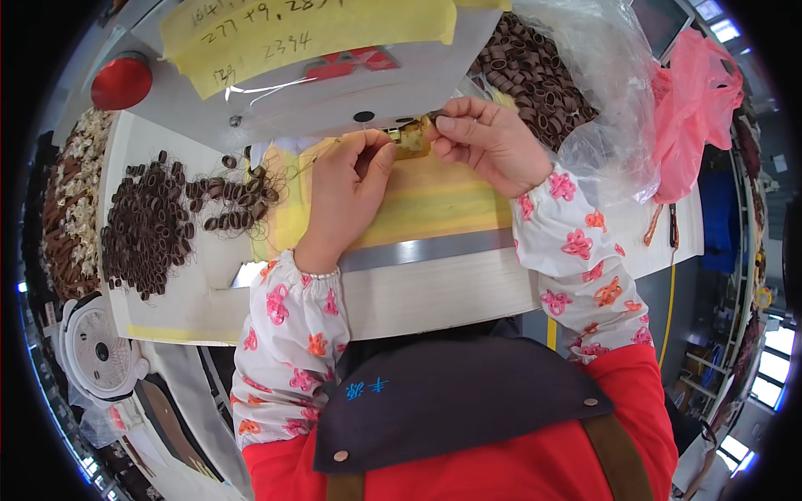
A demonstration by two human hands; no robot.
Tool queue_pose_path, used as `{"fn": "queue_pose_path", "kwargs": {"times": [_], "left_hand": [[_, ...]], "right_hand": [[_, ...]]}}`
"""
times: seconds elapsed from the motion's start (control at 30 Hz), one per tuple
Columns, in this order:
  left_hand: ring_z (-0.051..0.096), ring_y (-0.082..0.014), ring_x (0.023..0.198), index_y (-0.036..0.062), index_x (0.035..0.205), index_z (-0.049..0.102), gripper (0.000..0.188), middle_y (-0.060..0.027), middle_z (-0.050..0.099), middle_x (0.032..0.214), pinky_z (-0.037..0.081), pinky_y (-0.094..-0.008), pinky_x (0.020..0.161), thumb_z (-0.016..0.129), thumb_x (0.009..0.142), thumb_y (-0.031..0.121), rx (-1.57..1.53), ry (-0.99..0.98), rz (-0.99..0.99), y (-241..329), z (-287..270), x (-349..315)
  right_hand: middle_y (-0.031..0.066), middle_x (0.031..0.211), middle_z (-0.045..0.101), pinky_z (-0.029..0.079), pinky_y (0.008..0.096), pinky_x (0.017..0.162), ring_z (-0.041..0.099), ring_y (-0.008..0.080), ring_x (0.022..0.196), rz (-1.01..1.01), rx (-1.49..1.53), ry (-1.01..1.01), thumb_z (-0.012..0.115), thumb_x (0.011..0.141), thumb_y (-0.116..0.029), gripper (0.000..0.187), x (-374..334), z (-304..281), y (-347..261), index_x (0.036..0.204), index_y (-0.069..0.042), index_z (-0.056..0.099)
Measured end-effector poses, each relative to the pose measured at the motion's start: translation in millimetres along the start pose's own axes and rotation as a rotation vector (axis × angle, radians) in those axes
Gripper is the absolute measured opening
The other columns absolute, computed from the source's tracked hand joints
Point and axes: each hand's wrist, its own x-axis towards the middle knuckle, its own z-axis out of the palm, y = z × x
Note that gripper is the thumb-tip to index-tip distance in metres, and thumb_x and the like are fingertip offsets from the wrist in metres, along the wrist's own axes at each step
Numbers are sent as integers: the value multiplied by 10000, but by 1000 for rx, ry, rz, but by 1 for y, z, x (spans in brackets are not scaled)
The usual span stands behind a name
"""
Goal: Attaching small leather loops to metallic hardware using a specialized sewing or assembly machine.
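Observation:
My left hand [351, 184] is closed in a pinch at the working spot under the front of a pale machine head [276, 108], which looks like a sewing machine. What its fingertips hold, if anything, is hidden by the fingers. On the other side of that spot, my right hand [493, 146] pinches a small dark brown loop [435, 118] between thumb and forefinger. Between the two hands shows a small metal part [394, 134] beside a yellowish, worn plate [413, 140]. Both wrists are above the yellow-taped bed [443, 204].
Brown loops with loose threads lie in a pile [146, 225] at left. More loops [535, 75] fill a clear plastic bag [606, 100] at right, beside a pink bag [693, 108]. A red button [121, 81] juts out upper left. A white fan [100, 351] stands lower left.

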Motion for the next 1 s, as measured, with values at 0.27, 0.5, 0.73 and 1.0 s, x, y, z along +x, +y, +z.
{"fn": "queue_pose_path", "kwargs": {"times": [0.27,0.5,0.73,1.0], "left_hand": [[462,-36,670,-3,970,587,198,12,543,804,399,-163,606,619,791,76,-154,-146,-84,0,-8,-1],[520,-58,592,-6,886,603,161,-18,598,692,428,-194,552,645,761,87,-126,-54,-99,-1,-3,1],[540,-65,604,-10,836,598,121,-20,611,679,440,-203,580,604,801,105,-223,-107,-108,1,-4,0],[488,-69,584,-19,852,597,230,-16,549,636,393,-220,538,642,783,196,-70,-238,1,2,-6,7]], "right_hand": [[90,854,612,468,211,605,572,113,638,166,-87,9,513,880,-175,209,2,10,15,954,19,535],[98,821,618,499,236,555,600,141,618,153,-190,51,512,865,-150,212,2,24,21,951,42,538],[106,818,624,501,247,550,601,144,600,10,-430,40,540,786,-76,190,-2,28,23,946,26,545],[93,794,548,464,312,531,568,256,632,-894,-1305,197,618,645,-13,207,-1,26,43,844,-39,566]]}}
